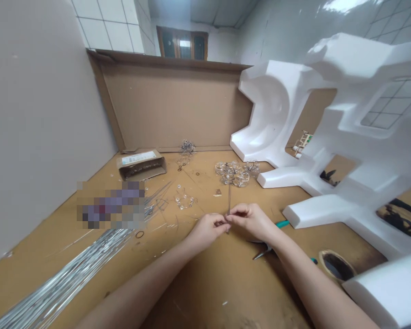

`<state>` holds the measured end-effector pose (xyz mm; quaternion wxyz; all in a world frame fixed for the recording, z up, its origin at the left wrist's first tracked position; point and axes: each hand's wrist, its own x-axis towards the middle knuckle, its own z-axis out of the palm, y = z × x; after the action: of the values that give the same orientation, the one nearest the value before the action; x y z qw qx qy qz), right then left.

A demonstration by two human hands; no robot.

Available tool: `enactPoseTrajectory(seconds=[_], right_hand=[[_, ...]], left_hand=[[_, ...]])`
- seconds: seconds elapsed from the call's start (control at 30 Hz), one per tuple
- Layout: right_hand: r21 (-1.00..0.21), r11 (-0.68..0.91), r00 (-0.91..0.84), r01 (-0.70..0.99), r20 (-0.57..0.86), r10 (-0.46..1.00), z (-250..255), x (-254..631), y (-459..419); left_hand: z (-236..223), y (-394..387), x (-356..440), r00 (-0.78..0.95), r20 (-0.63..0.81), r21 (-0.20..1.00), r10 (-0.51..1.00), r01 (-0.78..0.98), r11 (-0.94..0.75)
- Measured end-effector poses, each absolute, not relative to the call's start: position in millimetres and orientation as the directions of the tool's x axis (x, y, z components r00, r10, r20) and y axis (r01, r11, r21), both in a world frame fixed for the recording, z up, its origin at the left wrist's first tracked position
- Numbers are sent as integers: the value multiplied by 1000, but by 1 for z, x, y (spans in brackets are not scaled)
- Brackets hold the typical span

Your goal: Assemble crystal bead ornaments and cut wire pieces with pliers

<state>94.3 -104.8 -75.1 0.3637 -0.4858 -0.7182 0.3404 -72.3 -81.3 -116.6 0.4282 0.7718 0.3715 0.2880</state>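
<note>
My left hand [208,228] and my right hand [251,220] meet over the middle of the tabletop, fingertips pinched close together. Between them a thin, straight wire [229,196] stands out away from me, toward a cluster of bent wire pieces [233,173]. The fingers hide its near end, and whatever small part may be there is too small to make out. Beneath my right forearm lie pliers [282,224] with teal handles, their metal jaws poking out on the left, partly covered by the arm.
A long bundle of silver wires [75,269] lies at the left, a blurred-out patch above it. Behind stands an open cardboard box [142,170]. Loose rings and wire bits [185,202] are scattered mid-table. White foam packaging [315,205] walls the right side; cardboard [178,105] closes the back.
</note>
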Motion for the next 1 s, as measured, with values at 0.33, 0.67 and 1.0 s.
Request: enactPoseTrajectory(seconds=[0.33,0.67,1.0], right_hand=[[-989,132,16,65,133,991,-73,113,-90],[-992,120,-5,30,120,993,-75,112,-88],[-983,165,27,-83,164,986,-68,119,-87]], left_hand=[[-53,-19,-130,623,146,356,769,692,-628],[-72,-20,-99,827,-61,-28,558,558,-830],[-59,0,-96,729,167,201,664,634,-747]])
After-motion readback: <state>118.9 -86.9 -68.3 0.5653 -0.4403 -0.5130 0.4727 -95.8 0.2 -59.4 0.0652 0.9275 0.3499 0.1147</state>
